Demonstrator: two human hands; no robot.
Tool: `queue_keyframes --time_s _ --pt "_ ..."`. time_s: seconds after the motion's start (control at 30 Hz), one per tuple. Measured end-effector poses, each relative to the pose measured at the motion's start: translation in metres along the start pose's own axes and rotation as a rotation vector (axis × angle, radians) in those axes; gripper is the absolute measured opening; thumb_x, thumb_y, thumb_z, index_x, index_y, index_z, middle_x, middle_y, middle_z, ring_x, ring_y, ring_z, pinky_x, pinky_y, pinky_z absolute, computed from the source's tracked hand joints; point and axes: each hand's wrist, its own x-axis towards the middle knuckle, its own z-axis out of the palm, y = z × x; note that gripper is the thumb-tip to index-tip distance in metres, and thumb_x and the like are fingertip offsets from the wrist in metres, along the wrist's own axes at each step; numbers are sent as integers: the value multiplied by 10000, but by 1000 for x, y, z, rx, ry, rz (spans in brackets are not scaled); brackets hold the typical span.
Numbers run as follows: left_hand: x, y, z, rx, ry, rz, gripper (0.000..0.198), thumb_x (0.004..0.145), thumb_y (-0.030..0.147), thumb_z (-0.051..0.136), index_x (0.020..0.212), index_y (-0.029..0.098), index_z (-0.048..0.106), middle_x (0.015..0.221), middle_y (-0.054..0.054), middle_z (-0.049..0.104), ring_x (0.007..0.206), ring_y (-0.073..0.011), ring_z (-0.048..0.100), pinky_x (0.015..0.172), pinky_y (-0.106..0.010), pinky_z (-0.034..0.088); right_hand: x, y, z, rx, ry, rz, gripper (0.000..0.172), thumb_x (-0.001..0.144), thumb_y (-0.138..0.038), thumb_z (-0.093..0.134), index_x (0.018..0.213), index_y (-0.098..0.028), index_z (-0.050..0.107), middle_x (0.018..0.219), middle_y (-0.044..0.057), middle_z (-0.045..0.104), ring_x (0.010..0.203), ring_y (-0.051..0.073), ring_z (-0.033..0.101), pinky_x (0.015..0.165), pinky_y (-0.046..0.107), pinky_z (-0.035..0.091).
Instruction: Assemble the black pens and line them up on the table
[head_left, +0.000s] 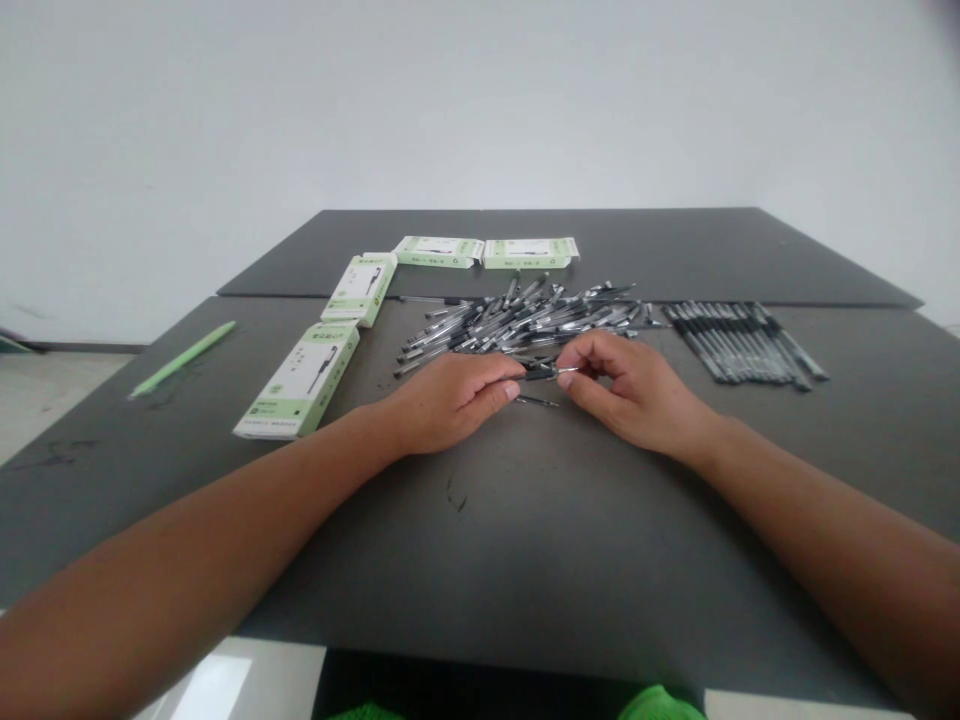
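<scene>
A pen with a black grip [538, 375] lies level between my two hands, just in front of the pile. My left hand [450, 402] is closed around its body, thumb along the side, and hides that end. At the other end, the fingers of my right hand [634, 388] pinch the thin silvery tip. Below my fingers, a slim dark pen part [537, 401] rests on the table. Right behind my hands spreads a loose pile of clear and black pens [517, 320], pointing in many directions.
To the right, several pens lie side by side in a neat row [739, 345]. Green-and-white boxes stand left and behind: a near box [300, 385], one beyond it [360, 290], and two at the back [439, 250]. A green pen-like stick [184, 358] lies far left. A seam crosses the dark table [540, 560].
</scene>
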Motion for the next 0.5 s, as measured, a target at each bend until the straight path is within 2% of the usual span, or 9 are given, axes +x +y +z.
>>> queue_keyframes --time_s 0.5 --pt "0 2 -2 -25 -10 -22 346 1152 408 501 1349 219 714 1184 -46 825 1054 -207 780 902 -316 543 0 0 -1 -1 -18 -16 112 1065 -322 651 1040 -223 695 907 45 738 779 194 639 700 317 482"
